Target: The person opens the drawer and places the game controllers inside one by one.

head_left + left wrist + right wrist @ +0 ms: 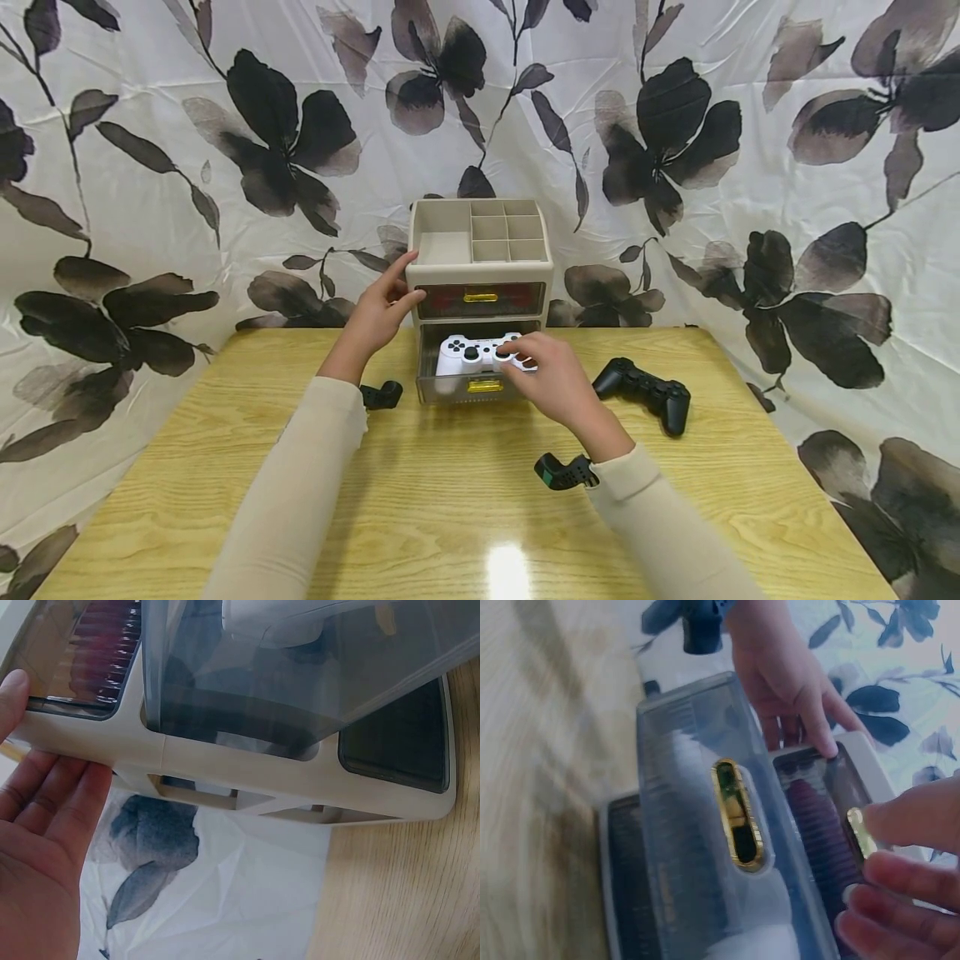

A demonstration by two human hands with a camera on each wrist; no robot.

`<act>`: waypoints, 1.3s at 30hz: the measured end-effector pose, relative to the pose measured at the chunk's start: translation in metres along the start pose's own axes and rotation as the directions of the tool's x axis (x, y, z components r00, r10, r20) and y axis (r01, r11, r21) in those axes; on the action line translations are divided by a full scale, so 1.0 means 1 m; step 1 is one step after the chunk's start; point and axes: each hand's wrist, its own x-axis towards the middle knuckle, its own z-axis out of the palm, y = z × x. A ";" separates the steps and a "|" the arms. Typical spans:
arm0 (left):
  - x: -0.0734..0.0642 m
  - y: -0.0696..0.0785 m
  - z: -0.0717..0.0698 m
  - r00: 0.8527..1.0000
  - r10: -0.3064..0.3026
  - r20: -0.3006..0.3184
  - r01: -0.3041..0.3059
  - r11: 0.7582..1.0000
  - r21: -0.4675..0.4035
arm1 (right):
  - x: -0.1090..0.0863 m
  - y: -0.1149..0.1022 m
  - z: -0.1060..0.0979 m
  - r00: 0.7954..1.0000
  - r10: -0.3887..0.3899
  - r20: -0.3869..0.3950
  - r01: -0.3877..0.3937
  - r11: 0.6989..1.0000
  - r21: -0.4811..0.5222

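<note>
A cream desktop drawer organizer (480, 272) has its lower clear drawer (450, 390) pulled out. Inside that drawer lies a white game controller (450, 364), sticks facing up. My left hand (375, 315) holds the organizer's left side near the top, thumb on the front edge and fingers (64, 791) along the side wall. Over the open drawer is my right hand (558, 379), its fingers overlapping the controller's right half in the head view. In the right wrist view, the right thumb and fingers (904, 877) are spread apart, with nothing between them.
A black game controller (645, 392) lies on the wooden table (420, 517), right of the organizer. The closed upper drawer (517, 300) has a gold handle and reddish contents. Small compartments (510, 229) top the organizer. Floral cloth (480, 100) hangs behind.
</note>
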 end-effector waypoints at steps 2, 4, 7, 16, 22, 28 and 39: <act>0.000 0.000 0.000 1.000 0.002 0.002 -0.002 1.000 0.002 | -0.002 0.000 0.002 0.999 -0.009 -0.034 0.009 1.000 0.004; 0.000 -0.001 0.000 1.000 0.001 0.003 -0.001 1.000 0.002 | -0.004 0.000 0.005 0.998 -0.014 -0.062 0.015 1.000 0.016; 0.000 -0.001 0.001 1.000 -0.002 0.002 0.002 1.000 0.005 | -0.007 0.000 0.009 0.995 -0.022 -0.099 0.024 1.000 0.017; -0.001 -0.001 0.001 1.000 -0.006 -0.009 0.006 1.000 -0.003 | -0.015 0.000 0.016 0.974 -0.089 -0.206 0.096 0.995 0.022; -0.001 -0.002 0.001 1.000 0.008 -0.005 -0.008 1.000 0.010 | -0.021 0.003 0.023 0.967 -0.091 -0.238 0.102 0.994 0.036; -0.001 0.000 0.001 1.000 0.004 -0.007 -0.004 1.000 0.003 | -0.026 0.004 0.030 0.962 -0.071 -0.264 0.089 0.995 0.055; -0.001 0.001 0.001 1.000 -0.005 -0.009 0.005 1.000 -0.002 | -0.032 0.002 0.048 0.931 0.007 -0.364 0.031 0.995 0.098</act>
